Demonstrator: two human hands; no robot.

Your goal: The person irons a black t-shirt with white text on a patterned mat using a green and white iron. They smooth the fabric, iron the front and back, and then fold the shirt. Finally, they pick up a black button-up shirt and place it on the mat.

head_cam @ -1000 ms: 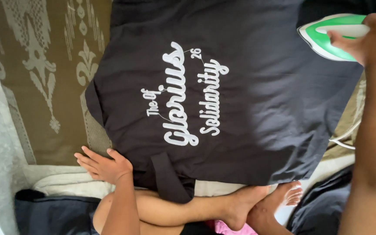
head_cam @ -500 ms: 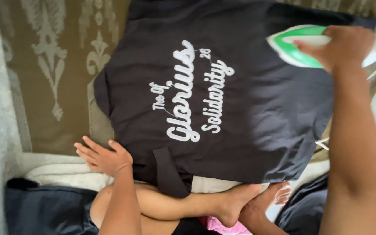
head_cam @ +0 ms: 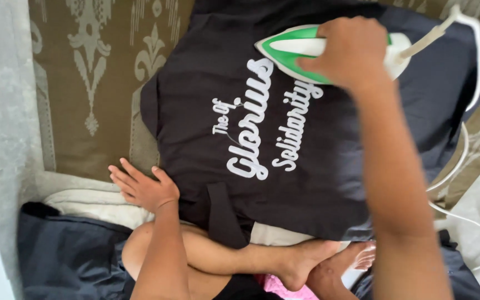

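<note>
A strip of grey concrete floor [head_cam: 4,111] runs down the left edge, beside an olive-brown woven mat with pale ornamental motifs [head_cam: 84,83]. At the mat's lower edge the left hand [head_cam: 143,186] lies palm down with its fingers spread flat, pressing on the mat and a folded cream cloth [head_cam: 84,203], its fingertips just beside the hem of the dark navy T-shirt with white script lettering [head_cam: 306,183]. That shirt is laid out flat over the mat, filling the middle of the view. Below it, the person's bare crossed legs and foot [head_cam: 301,261] rest against the shirt's lower edge, with dark fabric [head_cam: 68,255] bunched at the lower left. At upper right the right hand [head_cam: 351,50] is closed around the handle of a green-and-white electric iron [head_cam: 301,50], which sits soleplate down on the shirt over the lettering, tip pointing left. Its white cord [head_cam: 462,144] loops off the right side
</note>
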